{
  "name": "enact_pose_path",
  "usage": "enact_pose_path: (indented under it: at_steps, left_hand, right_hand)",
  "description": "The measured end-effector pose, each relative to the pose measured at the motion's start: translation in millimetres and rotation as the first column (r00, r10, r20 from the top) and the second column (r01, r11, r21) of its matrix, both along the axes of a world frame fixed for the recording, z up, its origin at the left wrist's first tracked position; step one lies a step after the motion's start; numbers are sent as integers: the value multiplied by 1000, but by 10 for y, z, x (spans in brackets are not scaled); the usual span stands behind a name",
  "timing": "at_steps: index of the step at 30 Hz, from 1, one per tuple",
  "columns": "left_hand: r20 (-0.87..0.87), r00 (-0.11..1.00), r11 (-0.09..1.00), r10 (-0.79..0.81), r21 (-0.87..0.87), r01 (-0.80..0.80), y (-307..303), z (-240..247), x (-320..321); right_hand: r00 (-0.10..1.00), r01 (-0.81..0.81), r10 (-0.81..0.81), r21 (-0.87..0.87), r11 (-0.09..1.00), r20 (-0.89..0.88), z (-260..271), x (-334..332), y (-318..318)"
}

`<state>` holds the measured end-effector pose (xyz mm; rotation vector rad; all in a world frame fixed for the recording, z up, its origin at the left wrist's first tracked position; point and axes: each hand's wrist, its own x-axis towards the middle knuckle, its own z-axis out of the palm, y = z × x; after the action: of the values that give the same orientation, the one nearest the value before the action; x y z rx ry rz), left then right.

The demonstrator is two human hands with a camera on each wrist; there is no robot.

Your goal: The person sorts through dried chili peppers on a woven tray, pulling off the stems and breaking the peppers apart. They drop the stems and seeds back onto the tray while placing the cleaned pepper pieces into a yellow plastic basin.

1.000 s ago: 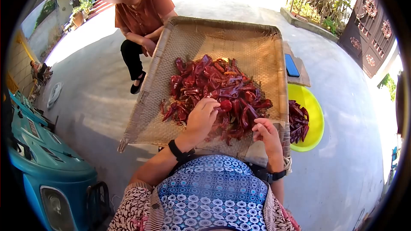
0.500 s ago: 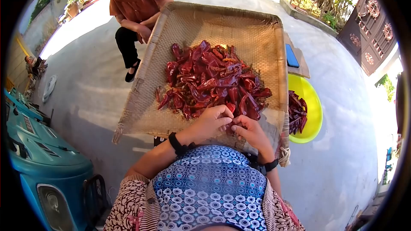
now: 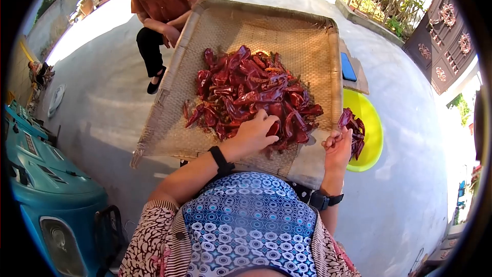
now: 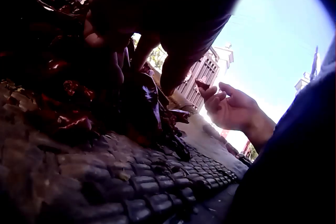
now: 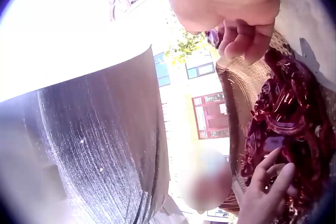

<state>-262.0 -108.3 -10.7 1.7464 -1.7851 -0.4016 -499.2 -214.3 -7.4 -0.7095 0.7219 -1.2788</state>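
Observation:
Dark red dried peppers lie heaped in a shallow woven tray. At the near side of the heap, my left hand has its fingers bent around a red pepper; the left wrist view shows its fingers in deep shadow. Past the tray's right edge, my right hand is raised with its fingers curled and pinches a dark pepper, whose tip sticks out from the fingertips. More peppers lie in a yellow-green basin beside that hand.
A person in a rust-coloured shirt crouches beyond the tray's left side. A blue flat object lies on a board right of the tray. A teal vehicle stands at the left.
My hands met at the tray's near edge, then parted. The right moved out beside the basin with a pepper; the left moved back onto the heap.

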Motion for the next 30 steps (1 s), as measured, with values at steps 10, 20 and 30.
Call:
enact_pose_path:
  at_steps: [10, 20, 30]
  left_hand:
    - [-137, 965, 972, 225, -39, -233, 70, 139, 12]
    - [-776, 624, 986, 92, 160, 55, 174, 145, 108]
    - [-121, 986, 978, -119, 156, 137, 128, -131, 48]
  right_hand:
    - [704, -582, 459, -70, 810, -542, -169, 252, 221]
    - [391, -833, 661, 60, 551, -640, -143, 405, 391]
    - [892, -343, 299, -77, 936, -340, -108, -95, -35]
